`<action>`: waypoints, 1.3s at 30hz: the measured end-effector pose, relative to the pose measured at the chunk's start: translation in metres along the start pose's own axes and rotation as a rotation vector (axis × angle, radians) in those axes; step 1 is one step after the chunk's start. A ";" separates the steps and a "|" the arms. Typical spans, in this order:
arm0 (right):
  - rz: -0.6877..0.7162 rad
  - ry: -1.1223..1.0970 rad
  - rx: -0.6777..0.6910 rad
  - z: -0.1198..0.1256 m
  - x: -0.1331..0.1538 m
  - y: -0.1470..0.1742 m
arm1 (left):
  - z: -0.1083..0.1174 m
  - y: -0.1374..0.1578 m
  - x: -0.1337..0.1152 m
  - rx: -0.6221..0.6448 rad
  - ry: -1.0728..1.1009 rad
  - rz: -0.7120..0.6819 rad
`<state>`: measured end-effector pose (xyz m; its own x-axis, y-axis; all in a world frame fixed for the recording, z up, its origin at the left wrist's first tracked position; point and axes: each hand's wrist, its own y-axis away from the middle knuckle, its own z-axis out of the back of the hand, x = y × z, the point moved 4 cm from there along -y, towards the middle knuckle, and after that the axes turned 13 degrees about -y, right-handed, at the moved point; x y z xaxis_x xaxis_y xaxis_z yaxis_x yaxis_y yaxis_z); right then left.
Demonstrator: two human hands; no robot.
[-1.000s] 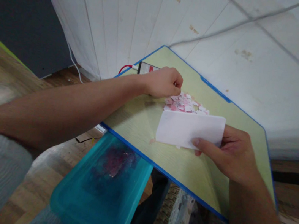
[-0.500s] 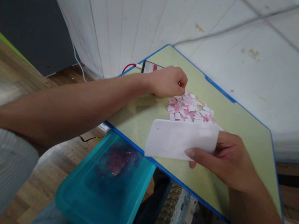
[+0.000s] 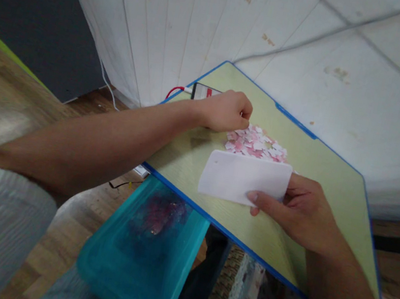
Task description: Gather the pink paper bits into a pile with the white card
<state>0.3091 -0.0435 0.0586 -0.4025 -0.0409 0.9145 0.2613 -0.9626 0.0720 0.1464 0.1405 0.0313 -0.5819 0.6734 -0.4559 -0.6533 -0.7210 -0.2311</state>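
Note:
My right hand (image 3: 305, 209) grips a thin white card (image 3: 235, 179) by its right end, thumb on the upper face. The card looks stiff, with rounded corners and a small mark or hole near its upper left. Just beyond its far edge, small cut pieces of pink and white paper (image 3: 253, 142) lie heaped on the table (image 3: 321, 165). My left hand (image 3: 230, 111) is closed at the left side of this heap, knuckles up. Its fingertips are curled under, so anything between them is hidden.
Behind my left wrist lies a phone (image 3: 204, 91) with a red and white cable. A turquoise plastic tub (image 3: 131, 276) with reddish contents stands below the table's blue near edge. A white wall (image 3: 215, 18) rises behind the table.
My right hand has shifted the card slightly away from the table's near edge, closer to the paper heap, and its tilt has changed. My left hand stays nearly still.

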 end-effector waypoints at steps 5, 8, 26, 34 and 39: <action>0.085 -0.125 -0.241 0.024 0.004 0.004 | 0.001 0.001 -0.001 0.008 0.005 -0.007; 0.179 -0.124 -0.506 0.048 0.002 0.008 | 0.001 0.000 -0.001 0.009 0.008 -0.007; 0.130 0.147 -0.277 0.032 -0.006 -0.004 | 0.002 0.002 -0.004 0.083 -0.076 -0.048; 0.126 0.140 -0.280 0.029 -0.005 -0.003 | 0.004 0.002 -0.007 0.103 -0.079 -0.038; 0.128 0.098 -0.270 0.024 -0.002 -0.004 | 0.005 0.003 -0.007 0.104 -0.071 -0.038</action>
<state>0.3296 -0.0332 0.0661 -0.4676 -0.1798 0.8654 0.0780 -0.9837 -0.1622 0.1465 0.1345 0.0382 -0.5861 0.7125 -0.3859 -0.7199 -0.6764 -0.1555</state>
